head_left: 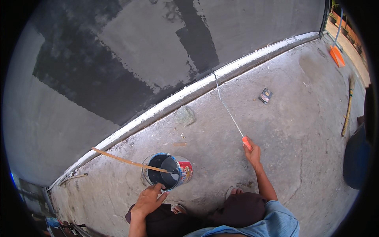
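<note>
My right hand (pixel 252 153) is closed around the orange handle (pixel 247 143) of a paint roller. The roller's thin metal rod (pixel 231 115) runs up and away to the foot of the wall, where its head cannot be made out against the dark paint. My left hand (pixel 149 200) has its fingers bent at the near rim of a paint bucket (pixel 185 172). Grey paint (pixel 169 179) sits inside the bucket. A wooden stick (pixel 126 161) leans out of it toward the left. Darker grey patches (pixel 94 59) cover parts of the grey wall (pixel 268 27).
A white-spattered ledge (pixel 173 103) runs along the wall's base. On the concrete floor lie a stone (pixel 184 115), a small crumpled packet (pixel 265 95) and a flat brown strip (pixel 180 144). At right are an orange dustpan (pixel 336 56), a broom (pixel 348 106) and a dark blue container (pixel 355 158).
</note>
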A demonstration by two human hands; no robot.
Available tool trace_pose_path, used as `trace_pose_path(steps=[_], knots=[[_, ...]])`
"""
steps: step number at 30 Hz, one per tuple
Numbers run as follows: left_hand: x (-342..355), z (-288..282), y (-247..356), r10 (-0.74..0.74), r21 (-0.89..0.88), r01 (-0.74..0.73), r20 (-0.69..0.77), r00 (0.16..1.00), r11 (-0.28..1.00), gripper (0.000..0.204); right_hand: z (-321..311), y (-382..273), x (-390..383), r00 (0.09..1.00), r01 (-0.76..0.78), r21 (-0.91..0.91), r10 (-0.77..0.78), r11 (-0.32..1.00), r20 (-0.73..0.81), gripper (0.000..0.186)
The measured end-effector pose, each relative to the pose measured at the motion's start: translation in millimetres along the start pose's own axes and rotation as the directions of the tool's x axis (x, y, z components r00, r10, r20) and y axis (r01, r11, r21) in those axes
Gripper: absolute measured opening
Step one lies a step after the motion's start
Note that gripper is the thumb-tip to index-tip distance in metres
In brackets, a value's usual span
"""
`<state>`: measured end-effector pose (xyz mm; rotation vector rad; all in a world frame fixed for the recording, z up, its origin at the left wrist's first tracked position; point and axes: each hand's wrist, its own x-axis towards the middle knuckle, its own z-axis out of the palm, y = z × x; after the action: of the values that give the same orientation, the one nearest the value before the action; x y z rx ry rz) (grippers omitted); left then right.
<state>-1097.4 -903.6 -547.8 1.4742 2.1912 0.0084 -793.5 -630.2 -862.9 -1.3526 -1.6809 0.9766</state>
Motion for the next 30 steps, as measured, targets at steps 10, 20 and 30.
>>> trace_pose_path(steps=[10,20,30], knots=[[-1,-2,-6,-0.034,-0.018,0.035,0.037,0.999,0.999,0.033,17,-10,-1,0.999,0.022,-0.045,-0.023,0.999,-0.031,0.042],[-2,-2,-10,-0.025,0.006,0.025,0.008,1.000,1.000,0.034,35,-38,-5,0.984,0.132,0.021,-0.128,0.991,-0.127,0.045],[-3,-4,-8,-0.011,-0.012,0.010,-0.009,1.000,1.000,0.034,29,-154,62,0.986,0.151,0.231,-0.132,0.961,-0.099,0.046]])
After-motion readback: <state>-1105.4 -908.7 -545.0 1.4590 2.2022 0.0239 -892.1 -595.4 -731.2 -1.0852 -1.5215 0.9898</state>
